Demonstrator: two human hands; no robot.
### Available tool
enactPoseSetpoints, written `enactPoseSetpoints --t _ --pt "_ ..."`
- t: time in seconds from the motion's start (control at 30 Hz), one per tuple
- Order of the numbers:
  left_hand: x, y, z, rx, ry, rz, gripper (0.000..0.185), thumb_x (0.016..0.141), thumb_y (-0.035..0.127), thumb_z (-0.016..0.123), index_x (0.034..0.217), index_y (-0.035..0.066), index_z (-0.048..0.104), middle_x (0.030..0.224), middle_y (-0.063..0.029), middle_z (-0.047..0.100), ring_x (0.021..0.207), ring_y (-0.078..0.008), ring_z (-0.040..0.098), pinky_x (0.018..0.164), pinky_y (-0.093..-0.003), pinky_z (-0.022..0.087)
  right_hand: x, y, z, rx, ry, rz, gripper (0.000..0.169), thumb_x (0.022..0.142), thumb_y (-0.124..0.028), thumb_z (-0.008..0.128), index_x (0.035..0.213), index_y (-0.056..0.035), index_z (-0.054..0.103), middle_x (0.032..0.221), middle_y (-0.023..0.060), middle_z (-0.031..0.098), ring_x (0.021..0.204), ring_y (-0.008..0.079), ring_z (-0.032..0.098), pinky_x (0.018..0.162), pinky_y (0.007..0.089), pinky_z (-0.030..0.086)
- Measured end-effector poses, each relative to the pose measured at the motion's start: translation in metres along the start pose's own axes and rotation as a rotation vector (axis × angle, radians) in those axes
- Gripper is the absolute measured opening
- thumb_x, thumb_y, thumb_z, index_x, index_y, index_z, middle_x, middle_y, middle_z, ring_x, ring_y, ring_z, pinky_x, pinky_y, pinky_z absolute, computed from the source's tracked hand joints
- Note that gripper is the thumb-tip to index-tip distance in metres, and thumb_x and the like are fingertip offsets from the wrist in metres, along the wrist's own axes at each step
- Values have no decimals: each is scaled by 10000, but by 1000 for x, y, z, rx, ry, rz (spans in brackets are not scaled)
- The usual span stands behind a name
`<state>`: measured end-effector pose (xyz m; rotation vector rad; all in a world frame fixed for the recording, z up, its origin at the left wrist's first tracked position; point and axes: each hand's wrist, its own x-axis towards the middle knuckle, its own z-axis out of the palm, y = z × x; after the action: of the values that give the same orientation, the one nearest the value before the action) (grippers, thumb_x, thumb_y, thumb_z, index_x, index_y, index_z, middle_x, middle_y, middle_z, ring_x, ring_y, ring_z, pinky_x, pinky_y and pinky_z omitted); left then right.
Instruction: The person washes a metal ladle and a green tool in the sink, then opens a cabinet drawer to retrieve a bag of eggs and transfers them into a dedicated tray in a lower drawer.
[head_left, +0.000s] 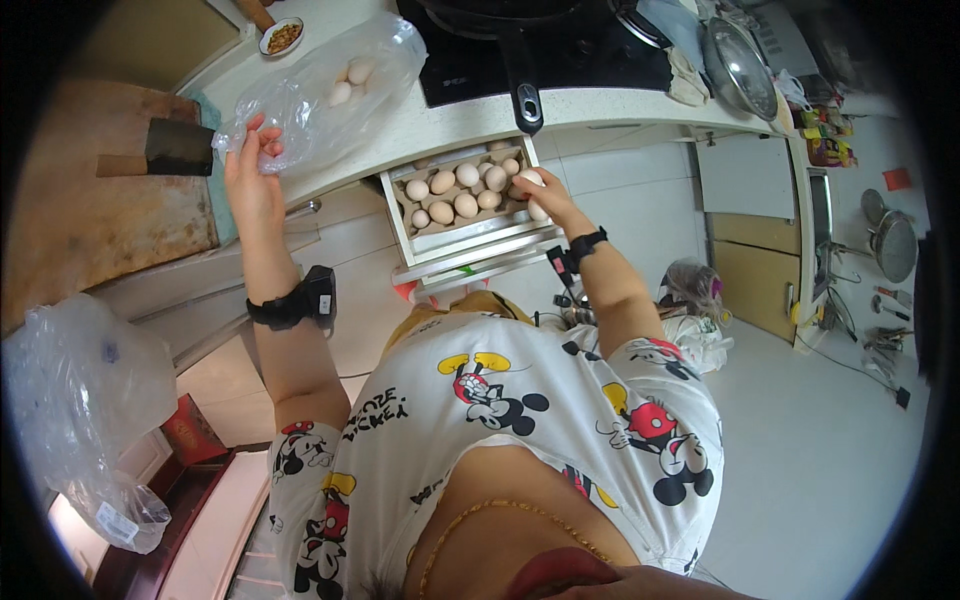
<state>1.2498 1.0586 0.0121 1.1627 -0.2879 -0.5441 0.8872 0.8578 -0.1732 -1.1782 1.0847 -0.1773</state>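
My left hand (257, 154) grips the mouth of a clear plastic bag (300, 112), which lies on the white countertop. Several eggs (354, 81) rest inside the bag, near its far end. Below the counter edge, an open drawer (405, 247) holds a grey-brown egg tray (454, 208) with pale and tan eggs (466, 205) set in rows. At the drawer's right end, my right hand (551, 196) has its fingers around a whitish egg (531, 178). Another pale egg (537, 210) shows just under that hand, and my fingers partly hide the tray's right end.
A black cooktop (472, 71) carries a pan whose handle (527, 97) juts over the counter edge above the drawer. A cleaver (176, 146) lies on the wooden cutting board (75, 210) at left. A small dish (281, 37) of brown food stands behind the bag.
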Motion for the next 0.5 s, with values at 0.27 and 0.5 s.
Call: enactPoseSetpoints --t 0.27,0.5 --pt "-13 2 3 108 -5 -38 260 923 92 457 1132 -53 509 870 -88 573 744 -119 476 709 -227 403 54 18 15 -7 39 -66 378 712 -299 754 954 -55 595 804 30 596 729 118 549 632 253 456" --pt "-15 5 5 125 22 -29 257 908 113 488 1102 -51 527 846 -72 580 725 -111 466 704 -230 388 55 28 16 -39 16 -178 386 696 -307 763 923 -34 609 1050 113 557 820 169 570 718 306 480"
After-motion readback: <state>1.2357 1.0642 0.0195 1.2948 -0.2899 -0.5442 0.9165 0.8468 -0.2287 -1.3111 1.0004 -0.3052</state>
